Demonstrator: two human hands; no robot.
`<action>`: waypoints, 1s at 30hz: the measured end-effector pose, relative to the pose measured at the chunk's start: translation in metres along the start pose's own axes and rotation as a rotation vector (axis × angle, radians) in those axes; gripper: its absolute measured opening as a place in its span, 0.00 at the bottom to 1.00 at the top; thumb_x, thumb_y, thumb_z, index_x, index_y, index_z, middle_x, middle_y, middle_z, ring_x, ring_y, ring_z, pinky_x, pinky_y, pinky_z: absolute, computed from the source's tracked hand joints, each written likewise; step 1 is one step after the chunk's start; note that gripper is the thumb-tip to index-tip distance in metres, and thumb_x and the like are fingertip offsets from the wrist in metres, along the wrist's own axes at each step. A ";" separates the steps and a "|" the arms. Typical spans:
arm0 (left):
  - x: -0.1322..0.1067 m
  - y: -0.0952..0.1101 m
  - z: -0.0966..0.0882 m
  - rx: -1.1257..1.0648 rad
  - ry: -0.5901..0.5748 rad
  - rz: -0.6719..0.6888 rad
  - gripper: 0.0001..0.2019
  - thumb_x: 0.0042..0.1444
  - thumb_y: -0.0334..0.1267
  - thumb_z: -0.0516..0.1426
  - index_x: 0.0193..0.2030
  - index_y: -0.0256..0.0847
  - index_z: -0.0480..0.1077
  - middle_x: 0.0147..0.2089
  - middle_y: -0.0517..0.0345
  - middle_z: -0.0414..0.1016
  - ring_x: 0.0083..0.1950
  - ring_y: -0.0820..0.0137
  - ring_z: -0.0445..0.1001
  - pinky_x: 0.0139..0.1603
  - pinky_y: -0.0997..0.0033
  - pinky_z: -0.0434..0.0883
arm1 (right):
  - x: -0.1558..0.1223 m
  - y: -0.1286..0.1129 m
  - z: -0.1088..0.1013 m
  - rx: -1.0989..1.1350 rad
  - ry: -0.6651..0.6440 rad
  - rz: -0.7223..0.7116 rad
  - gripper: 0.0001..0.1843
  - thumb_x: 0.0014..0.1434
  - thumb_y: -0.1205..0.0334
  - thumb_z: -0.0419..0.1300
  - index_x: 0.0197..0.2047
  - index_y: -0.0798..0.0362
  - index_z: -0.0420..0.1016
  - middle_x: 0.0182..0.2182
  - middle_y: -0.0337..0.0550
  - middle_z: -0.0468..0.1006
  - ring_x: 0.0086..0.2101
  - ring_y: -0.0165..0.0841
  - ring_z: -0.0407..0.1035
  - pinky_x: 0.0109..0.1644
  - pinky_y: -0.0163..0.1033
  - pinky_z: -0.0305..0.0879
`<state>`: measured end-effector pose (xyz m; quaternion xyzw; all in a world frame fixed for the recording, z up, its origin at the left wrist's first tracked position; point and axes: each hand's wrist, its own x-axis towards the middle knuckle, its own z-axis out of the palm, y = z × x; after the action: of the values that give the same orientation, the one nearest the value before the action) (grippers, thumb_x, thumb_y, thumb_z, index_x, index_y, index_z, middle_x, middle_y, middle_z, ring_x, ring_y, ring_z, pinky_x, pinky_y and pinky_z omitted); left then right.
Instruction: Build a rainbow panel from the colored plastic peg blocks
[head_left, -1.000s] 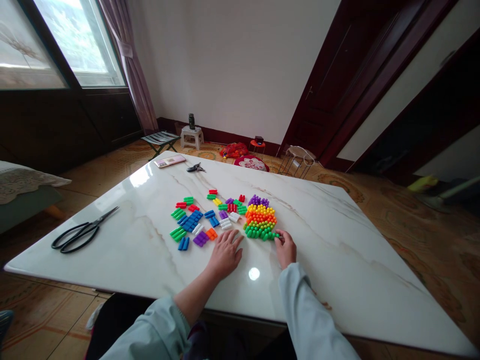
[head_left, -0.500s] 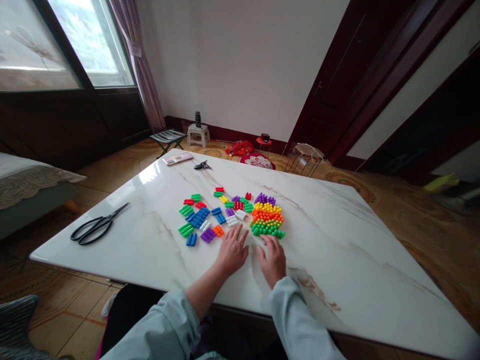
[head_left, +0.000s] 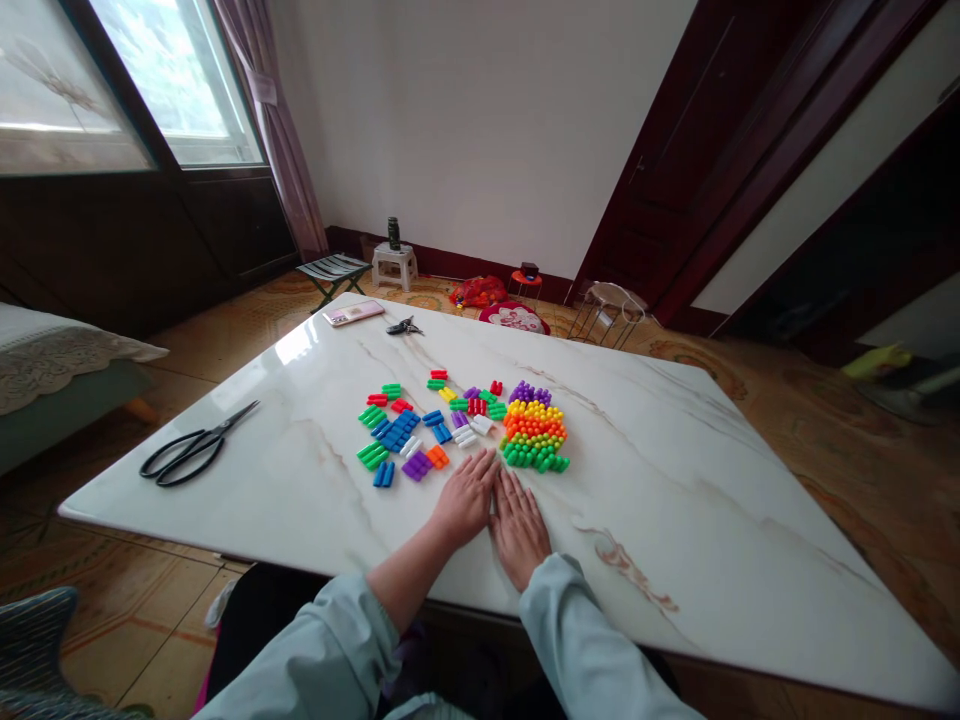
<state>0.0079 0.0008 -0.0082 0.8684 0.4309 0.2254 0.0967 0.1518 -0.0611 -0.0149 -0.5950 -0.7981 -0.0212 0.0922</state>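
Observation:
My left hand (head_left: 466, 497) lies flat on the white marbled table (head_left: 675, 480), fingers stretched out and holding nothing. Beside it, touching, my right hand (head_left: 519, 520) rests palm down with its fingers extended. Just beyond the right fingertips stands a block of small round-tipped plastic pieces (head_left: 535, 428) in rows of purple, yellow, orange, light green and green. To the left of it, short clusters of similar pieces lie scattered, among them a blue cluster (head_left: 396, 431), a purple cluster (head_left: 416, 466), an orange cluster (head_left: 437, 457) and a white cluster (head_left: 465, 437).
Large black-handled scissors (head_left: 199, 447) lie at the table's left. A phone (head_left: 354, 313) and small dark pliers (head_left: 404, 327) sit near the far edge. On the floor beyond are a folding stool (head_left: 334, 268) and a white stool (head_left: 394, 265) with a dark jar on it.
My right hand has moved left and flattened onto the table against my left hand. The left hand stays nearly in place, and the plastic pieces look unchanged.

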 end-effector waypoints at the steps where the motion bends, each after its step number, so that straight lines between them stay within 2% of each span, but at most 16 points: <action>1: 0.000 0.000 0.000 0.001 0.004 0.004 0.27 0.59 0.35 0.49 0.66 0.35 0.58 0.69 0.45 0.55 0.70 0.58 0.52 0.68 0.53 0.54 | 0.001 0.000 -0.001 -0.003 -0.005 0.003 0.31 0.66 0.58 0.41 0.70 0.57 0.46 0.69 0.44 0.46 0.67 0.39 0.42 0.68 0.47 0.43; 5: 0.002 0.000 0.002 0.002 0.044 -0.026 0.24 0.61 0.35 0.48 0.63 0.32 0.62 0.68 0.41 0.56 0.70 0.57 0.52 0.67 0.53 0.57 | 0.003 0.001 -0.013 -0.007 -0.040 -0.015 0.32 0.66 0.56 0.42 0.70 0.56 0.48 0.68 0.46 0.49 0.67 0.39 0.43 0.68 0.47 0.44; 9: 0.003 0.000 0.003 0.003 0.107 -0.062 0.21 0.63 0.34 0.46 0.61 0.32 0.65 0.67 0.40 0.59 0.70 0.57 0.53 0.66 0.52 0.60 | -0.002 0.003 -0.026 -0.018 -0.030 -0.062 0.36 0.65 0.50 0.44 0.71 0.57 0.40 0.69 0.49 0.46 0.67 0.41 0.40 0.68 0.52 0.40; 14: 0.001 0.000 0.004 -0.014 0.118 -0.050 0.20 0.63 0.33 0.46 0.60 0.33 0.65 0.66 0.39 0.61 0.69 0.57 0.56 0.66 0.50 0.61 | -0.013 0.006 -0.023 -0.024 -0.064 -0.107 0.47 0.61 0.37 0.46 0.71 0.61 0.39 0.69 0.56 0.43 0.67 0.47 0.38 0.67 0.55 0.41; 17: 0.001 0.001 0.003 -0.024 0.120 -0.054 0.20 0.63 0.33 0.47 0.60 0.33 0.65 0.65 0.39 0.61 0.69 0.57 0.56 0.65 0.49 0.61 | -0.011 0.014 -0.020 -0.023 -0.045 -0.156 0.47 0.61 0.37 0.45 0.71 0.60 0.39 0.69 0.55 0.43 0.68 0.46 0.37 0.67 0.55 0.40; 24: 0.002 0.003 -0.001 -0.022 0.116 -0.062 0.19 0.64 0.33 0.46 0.59 0.34 0.66 0.65 0.40 0.62 0.68 0.57 0.57 0.65 0.50 0.62 | 0.012 0.043 -0.024 -0.031 -0.060 -0.412 0.46 0.61 0.36 0.45 0.71 0.62 0.42 0.69 0.56 0.45 0.67 0.45 0.38 0.68 0.55 0.33; 30: 0.003 0.003 -0.001 -0.038 0.107 -0.073 0.20 0.62 0.31 0.47 0.59 0.32 0.67 0.65 0.40 0.63 0.67 0.57 0.59 0.65 0.51 0.62 | 0.014 0.043 -0.025 -0.045 -0.061 -0.466 0.48 0.61 0.36 0.46 0.71 0.63 0.41 0.69 0.57 0.44 0.67 0.45 0.36 0.68 0.56 0.32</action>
<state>0.0112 0.0008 -0.0052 0.8368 0.4626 0.2761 0.0980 0.1921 -0.0390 0.0084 -0.3971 -0.9156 -0.0419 0.0475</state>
